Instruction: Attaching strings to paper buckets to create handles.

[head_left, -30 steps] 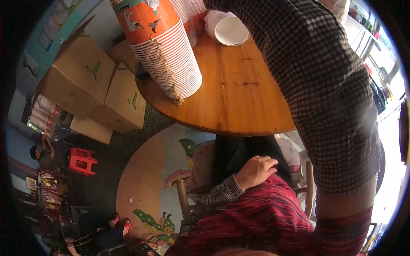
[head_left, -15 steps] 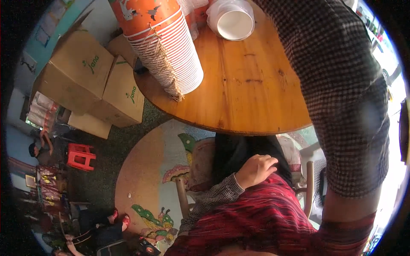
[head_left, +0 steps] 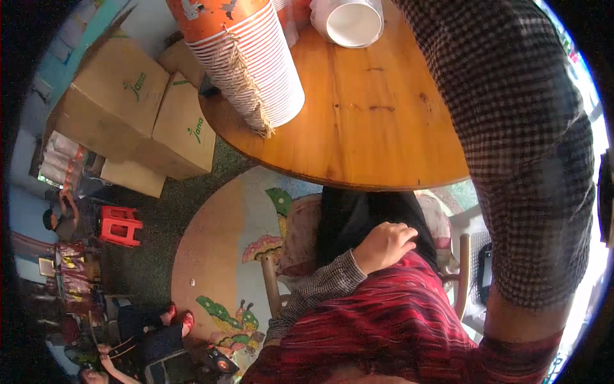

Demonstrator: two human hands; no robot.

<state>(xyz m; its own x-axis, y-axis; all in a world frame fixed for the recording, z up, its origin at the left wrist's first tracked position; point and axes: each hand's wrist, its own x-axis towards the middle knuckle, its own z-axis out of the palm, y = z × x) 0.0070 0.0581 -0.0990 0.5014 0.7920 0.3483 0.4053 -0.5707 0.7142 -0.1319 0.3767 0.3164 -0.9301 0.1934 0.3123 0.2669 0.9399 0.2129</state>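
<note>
Stacked paper cups [head_left: 256, 70] lie tipped on their side at the left of the round wooden table [head_left: 371, 128], rims toward the person. Left hand [head_left: 384, 246] rests loosely curled and empty on the lap. Right arm stretches up past the table's far edge; its hand is out of sight, so its fingers cannot be judged.

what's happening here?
A person sits at a round wooden table. The left hand rests on their lap, holding nothing. The right arm in a checked sleeve reaches up past the table; its hand is out of view. A tall stack of orange paper cups lies tilted on the table beside a white cup.
</note>
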